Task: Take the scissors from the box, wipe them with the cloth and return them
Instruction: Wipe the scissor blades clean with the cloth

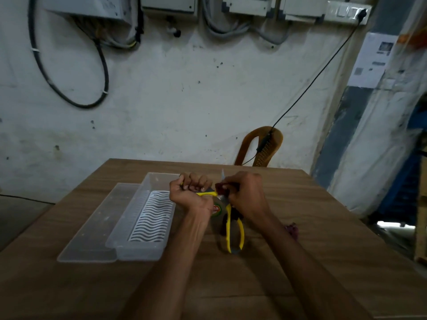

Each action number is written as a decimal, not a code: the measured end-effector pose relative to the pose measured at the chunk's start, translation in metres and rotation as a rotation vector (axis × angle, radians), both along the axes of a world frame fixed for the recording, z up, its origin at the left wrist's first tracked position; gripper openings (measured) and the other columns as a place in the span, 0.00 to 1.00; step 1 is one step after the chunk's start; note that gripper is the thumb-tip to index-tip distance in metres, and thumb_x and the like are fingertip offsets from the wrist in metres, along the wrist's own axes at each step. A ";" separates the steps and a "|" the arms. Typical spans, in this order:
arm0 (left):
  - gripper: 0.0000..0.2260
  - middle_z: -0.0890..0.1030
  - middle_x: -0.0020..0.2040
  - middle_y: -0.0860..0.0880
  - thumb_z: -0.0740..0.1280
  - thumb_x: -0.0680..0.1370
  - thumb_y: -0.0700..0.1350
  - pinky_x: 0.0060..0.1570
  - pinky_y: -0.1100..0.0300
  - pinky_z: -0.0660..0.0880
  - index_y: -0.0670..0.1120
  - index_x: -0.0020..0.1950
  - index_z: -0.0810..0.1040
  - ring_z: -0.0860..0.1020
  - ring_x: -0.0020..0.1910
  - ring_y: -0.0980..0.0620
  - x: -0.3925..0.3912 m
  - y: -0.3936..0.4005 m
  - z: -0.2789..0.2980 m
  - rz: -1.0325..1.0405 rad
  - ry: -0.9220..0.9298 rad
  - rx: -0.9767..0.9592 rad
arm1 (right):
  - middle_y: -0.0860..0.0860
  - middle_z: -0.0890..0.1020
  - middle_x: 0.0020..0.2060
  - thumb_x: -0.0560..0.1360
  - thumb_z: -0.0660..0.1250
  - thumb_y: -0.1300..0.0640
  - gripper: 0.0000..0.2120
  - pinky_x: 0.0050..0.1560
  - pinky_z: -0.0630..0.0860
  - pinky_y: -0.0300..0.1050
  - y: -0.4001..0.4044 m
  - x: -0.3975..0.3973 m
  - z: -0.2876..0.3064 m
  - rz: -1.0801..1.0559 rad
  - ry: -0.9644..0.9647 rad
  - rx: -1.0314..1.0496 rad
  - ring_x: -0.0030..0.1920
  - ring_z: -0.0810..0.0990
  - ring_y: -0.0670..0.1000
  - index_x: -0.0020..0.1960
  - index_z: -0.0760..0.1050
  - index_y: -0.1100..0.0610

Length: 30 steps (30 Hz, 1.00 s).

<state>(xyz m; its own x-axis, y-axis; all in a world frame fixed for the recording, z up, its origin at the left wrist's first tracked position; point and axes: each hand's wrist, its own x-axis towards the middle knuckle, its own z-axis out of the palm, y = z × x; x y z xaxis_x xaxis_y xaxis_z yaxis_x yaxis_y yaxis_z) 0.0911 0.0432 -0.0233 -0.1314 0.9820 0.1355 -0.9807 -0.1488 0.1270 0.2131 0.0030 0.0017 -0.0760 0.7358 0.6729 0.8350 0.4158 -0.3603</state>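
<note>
Two bare forearms, sleeveless to the frame's edge; left hand (pixel 193 191), right hand (pixel 246 192), no rings visible

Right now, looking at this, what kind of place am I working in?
Probably a workshop or utility room, not a home. Electrical boxes with loose cables hang on a stained whitewashed wall, and a plain wooden table holds the job, with a plastic chair behind it.

From my hands (pixel 219 195), the open box (pixel 143 218) and its lid (pixel 92 227) beside it block the way at nine o'clock. Bare bench (pixel 312 204) lies open at three o'clock and at six o'clock nearer me. At twelve o'clock a chair (pixel 261 146) stands behind the far edge.
</note>
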 end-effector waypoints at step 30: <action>0.10 0.56 0.26 0.52 0.58 0.67 0.47 0.25 0.62 0.54 0.50 0.31 0.56 0.51 0.28 0.53 0.004 -0.009 0.008 -0.074 -0.024 0.051 | 0.58 0.85 0.36 0.67 0.70 0.71 0.10 0.37 0.79 0.47 0.006 0.001 0.027 -0.047 0.024 0.147 0.36 0.83 0.57 0.44 0.86 0.62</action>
<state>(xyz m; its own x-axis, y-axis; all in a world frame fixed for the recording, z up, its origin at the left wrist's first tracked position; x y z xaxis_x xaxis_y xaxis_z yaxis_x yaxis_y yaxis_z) 0.0952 0.0344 -0.0153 -0.0628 0.9810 0.1834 -0.9919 -0.0817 0.0971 0.2138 0.0089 0.0285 -0.0263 0.6315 0.7749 0.8468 0.4260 -0.3185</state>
